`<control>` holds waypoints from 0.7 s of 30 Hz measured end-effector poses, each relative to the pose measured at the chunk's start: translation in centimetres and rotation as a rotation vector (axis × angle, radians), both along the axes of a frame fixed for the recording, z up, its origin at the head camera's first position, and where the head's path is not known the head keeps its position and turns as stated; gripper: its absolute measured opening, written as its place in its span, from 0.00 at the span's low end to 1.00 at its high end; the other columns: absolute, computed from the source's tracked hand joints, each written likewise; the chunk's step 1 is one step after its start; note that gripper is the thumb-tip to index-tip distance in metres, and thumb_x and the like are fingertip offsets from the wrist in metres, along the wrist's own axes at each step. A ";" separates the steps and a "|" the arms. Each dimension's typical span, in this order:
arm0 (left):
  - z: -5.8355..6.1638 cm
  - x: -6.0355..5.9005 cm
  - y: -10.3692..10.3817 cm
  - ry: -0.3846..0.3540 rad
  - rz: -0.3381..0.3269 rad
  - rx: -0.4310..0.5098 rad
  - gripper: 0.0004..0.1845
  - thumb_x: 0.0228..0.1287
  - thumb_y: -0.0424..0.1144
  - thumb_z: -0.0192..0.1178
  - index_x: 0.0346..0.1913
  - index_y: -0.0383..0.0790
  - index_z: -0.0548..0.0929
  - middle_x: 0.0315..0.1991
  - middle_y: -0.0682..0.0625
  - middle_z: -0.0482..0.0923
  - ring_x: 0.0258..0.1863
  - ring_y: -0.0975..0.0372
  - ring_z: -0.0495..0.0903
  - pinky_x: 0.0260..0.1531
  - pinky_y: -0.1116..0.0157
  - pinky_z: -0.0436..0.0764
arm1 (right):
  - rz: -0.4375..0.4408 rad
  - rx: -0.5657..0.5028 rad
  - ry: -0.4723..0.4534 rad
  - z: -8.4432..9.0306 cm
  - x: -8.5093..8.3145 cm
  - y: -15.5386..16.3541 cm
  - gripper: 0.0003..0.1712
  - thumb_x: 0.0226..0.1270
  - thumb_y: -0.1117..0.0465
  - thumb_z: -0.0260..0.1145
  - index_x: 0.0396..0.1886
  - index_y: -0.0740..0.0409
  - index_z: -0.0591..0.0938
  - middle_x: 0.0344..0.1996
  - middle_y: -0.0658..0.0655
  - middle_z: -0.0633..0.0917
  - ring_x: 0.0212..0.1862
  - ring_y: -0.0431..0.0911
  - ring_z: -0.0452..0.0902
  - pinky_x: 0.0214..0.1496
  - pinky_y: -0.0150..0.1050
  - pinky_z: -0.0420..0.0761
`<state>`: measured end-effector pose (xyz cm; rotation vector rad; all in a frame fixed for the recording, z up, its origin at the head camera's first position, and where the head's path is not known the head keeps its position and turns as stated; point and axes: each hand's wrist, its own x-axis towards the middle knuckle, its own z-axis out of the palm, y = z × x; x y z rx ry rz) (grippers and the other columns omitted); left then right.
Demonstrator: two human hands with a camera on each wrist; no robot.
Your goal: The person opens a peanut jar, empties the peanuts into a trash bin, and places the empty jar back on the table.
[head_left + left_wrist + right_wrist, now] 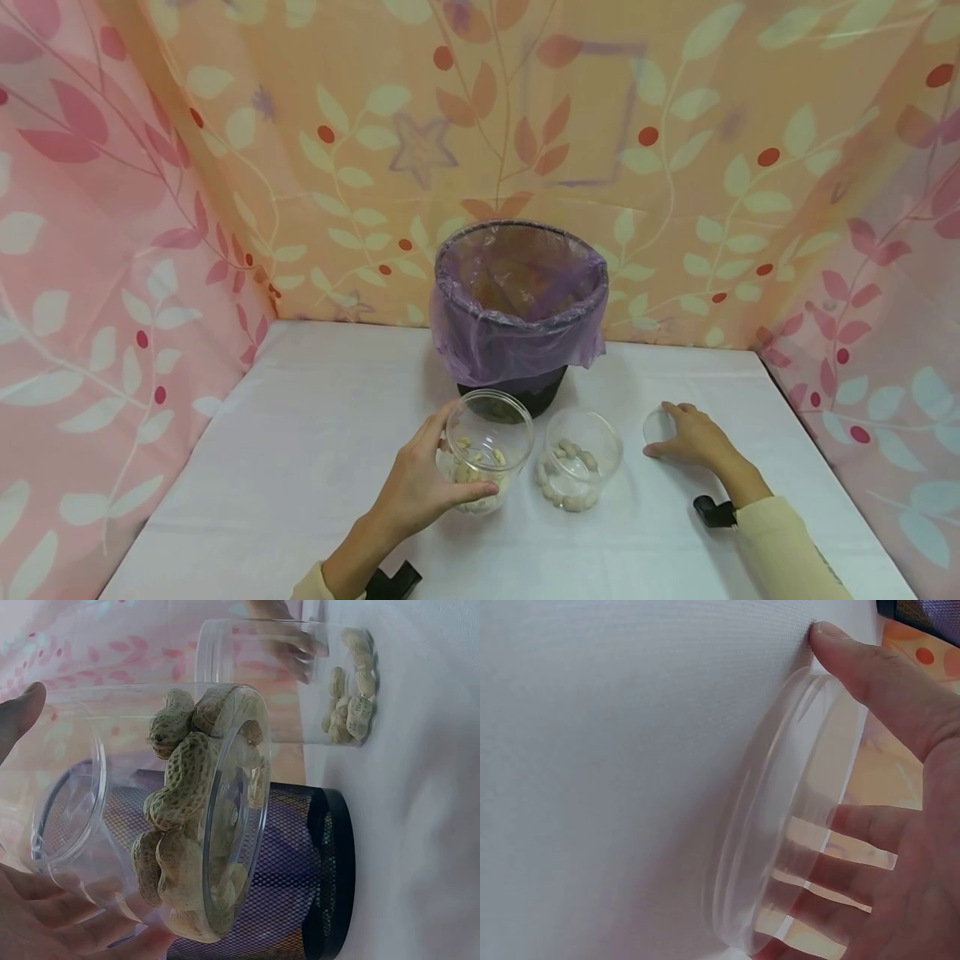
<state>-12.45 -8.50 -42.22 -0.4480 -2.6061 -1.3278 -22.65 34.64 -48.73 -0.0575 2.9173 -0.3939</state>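
My left hand (pixel 423 483) grips a clear plastic jar (pixel 112 712) from the side, and the jar stands without a cover. Unshelled peanuts (pixel 180 780) lie at its bottom. A second clear jar (pixel 600 446), also uncovered, stands to the right on the table, with peanuts (pixel 352 705) low inside. Farther right, my right hand (pixel 693 435) holds a round clear lid (pixel 772 817) at the tabletop. Its thumb is at one edge of the lid, and the other fingers show through the clear plastic on the far side.
Behind the jars stands a black mesh bin (pixel 517 392) lined with a purple plastic bag (pixel 487 350), its mouth open upward. A white cloth (pixel 300 433) covers the table. Floral curtains (pixel 337 167) hang at the back and both sides.
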 end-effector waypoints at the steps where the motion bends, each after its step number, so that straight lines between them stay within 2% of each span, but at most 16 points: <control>1: 0.0 0.0 0.0 0.004 -0.003 0.000 0.57 0.32 0.56 0.81 0.71 0.50 0.65 0.64 0.51 0.74 0.44 0.62 0.77 0.41 0.64 0.78 | 0.003 -0.004 0.003 0.0 0.0 0.1 0.60 0.44 0.38 0.77 0.67 0.75 0.65 0.59 0.83 0.67 0.58 0.76 0.67 0.56 0.70 0.70; 4: -0.1 -0.1 0.0 0.013 -0.006 -0.007 0.57 0.32 0.57 0.81 0.70 0.49 0.65 0.64 0.50 0.74 0.43 0.62 0.77 0.40 0.64 0.78 | 0.007 -0.016 0.012 -0.1 0.0 0.2 0.60 0.45 0.38 0.77 0.67 0.73 0.65 0.59 0.82 0.68 0.58 0.75 0.66 0.56 0.70 0.70; 11: 0.0 -0.2 0.0 -0.023 -0.010 0.018 0.56 0.32 0.56 0.81 0.70 0.51 0.66 0.65 0.54 0.72 0.44 0.62 0.78 0.43 0.59 0.80 | 0.013 -0.029 0.002 -0.3 0.0 0.4 0.61 0.45 0.35 0.76 0.68 0.72 0.64 0.60 0.84 0.65 0.59 0.77 0.64 0.57 0.71 0.69; 15: 0.1 -0.2 -0.1 -0.029 -0.001 0.013 0.57 0.31 0.57 0.81 0.70 0.52 0.66 0.65 0.54 0.72 0.44 0.62 0.77 0.42 0.60 0.79 | 0.021 -0.036 0.004 0.1 0.0 0.2 0.61 0.46 0.35 0.75 0.68 0.72 0.64 0.60 0.85 0.64 0.59 0.78 0.64 0.56 0.72 0.69; 21: -0.1 -0.3 -0.3 -0.043 0.000 0.013 0.57 0.32 0.56 0.81 0.71 0.53 0.65 0.66 0.54 0.72 0.44 0.61 0.77 0.43 0.57 0.80 | 0.062 -0.080 0.066 1.0 0.0 -0.1 0.55 0.53 0.37 0.72 0.67 0.73 0.66 0.59 0.85 0.66 0.60 0.78 0.65 0.57 0.71 0.69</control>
